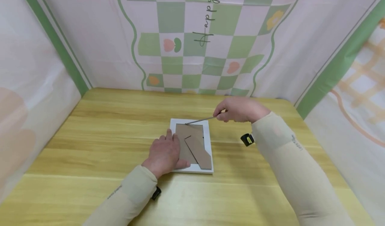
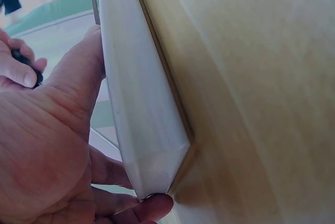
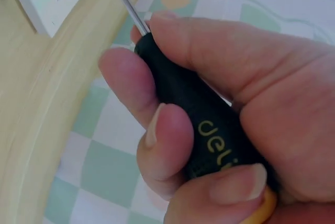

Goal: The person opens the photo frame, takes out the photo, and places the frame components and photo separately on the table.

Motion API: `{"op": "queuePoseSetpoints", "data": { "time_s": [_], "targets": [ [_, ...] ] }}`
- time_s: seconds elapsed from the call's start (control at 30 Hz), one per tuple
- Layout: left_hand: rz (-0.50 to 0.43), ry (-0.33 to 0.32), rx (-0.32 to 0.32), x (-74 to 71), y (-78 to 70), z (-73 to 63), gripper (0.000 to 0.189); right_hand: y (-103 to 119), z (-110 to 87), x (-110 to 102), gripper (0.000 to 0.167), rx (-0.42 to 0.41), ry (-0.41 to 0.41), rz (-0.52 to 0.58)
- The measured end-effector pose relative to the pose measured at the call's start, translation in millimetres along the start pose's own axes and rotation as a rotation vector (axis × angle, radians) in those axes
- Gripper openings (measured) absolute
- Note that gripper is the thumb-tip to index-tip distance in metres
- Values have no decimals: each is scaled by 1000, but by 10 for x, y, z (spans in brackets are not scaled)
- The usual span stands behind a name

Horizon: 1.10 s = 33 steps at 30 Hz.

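A white picture frame (image 1: 208,140) lies face down on the table, its brown backing board (image 1: 195,129) and easel stand flap (image 1: 202,154) facing up. My left hand (image 1: 165,154) holds the frame at its near left part, thumb over the back and fingers at the side edge. In the left wrist view, fingertips (image 2: 157,207) curl at the frame's corner. My right hand (image 1: 240,110) grips a screwdriver with a black handle (image 3: 201,114) marked "deli". The metal shaft (image 1: 201,120) slants down leftward, its tip at the top inner edge of the frame, by the backing's upper left.
The wooden table (image 1: 120,119) extends around the frame on all sides. Behind it hangs a checkered green and white cloth (image 1: 195,52), with more printed cloth at both sides. Black wrist devices (image 1: 247,139) sit under both sleeves.
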<state>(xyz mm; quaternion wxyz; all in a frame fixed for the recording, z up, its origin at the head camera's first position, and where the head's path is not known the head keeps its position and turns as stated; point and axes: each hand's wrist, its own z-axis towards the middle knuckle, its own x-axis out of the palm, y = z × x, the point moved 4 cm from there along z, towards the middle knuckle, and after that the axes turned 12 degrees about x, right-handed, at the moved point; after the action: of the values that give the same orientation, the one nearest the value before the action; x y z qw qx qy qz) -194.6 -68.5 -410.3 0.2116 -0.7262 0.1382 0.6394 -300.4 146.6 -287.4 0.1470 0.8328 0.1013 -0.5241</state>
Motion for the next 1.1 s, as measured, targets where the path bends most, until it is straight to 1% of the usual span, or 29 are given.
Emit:
{"op": "queuePoseSetpoints", "data": {
  "time_s": [0.17, 0.23, 0.37, 0.53, 0.67, 0.8, 0.93, 1.1],
  "targets": [
    [-1, 10, -5, -1, 7, 3, 112, 36, -195, 83, 21, -7, -178, -90],
    [0, 12, -7, 1, 10, 1, 111, 50, -260, 126, 20, -3, -224, -106],
    [8, 9, -2, 4, 13, -4, 111, 85, -334, 235, 22, -4, -259, -105],
    [14, 4, 5, 4, 6, -2, 111, 114, -335, 341, 23, 6, -283, -112],
    [7, 2, 2, 3, 5, 2, 111, 98, -304, 370, 22, 28, -297, -111],
    [2, 4, -2, 9, 7, 6, 111, 84, -284, 347, 23, 41, -315, -95],
    [2, 2, -1, 6, 7, 5, 111, 82, -282, 285, 21, 55, -407, -87],
    [6, -8, 5, 0, -2, 2, 111, 111, -277, 158, 17, 71, -524, -79]
  ]
}}
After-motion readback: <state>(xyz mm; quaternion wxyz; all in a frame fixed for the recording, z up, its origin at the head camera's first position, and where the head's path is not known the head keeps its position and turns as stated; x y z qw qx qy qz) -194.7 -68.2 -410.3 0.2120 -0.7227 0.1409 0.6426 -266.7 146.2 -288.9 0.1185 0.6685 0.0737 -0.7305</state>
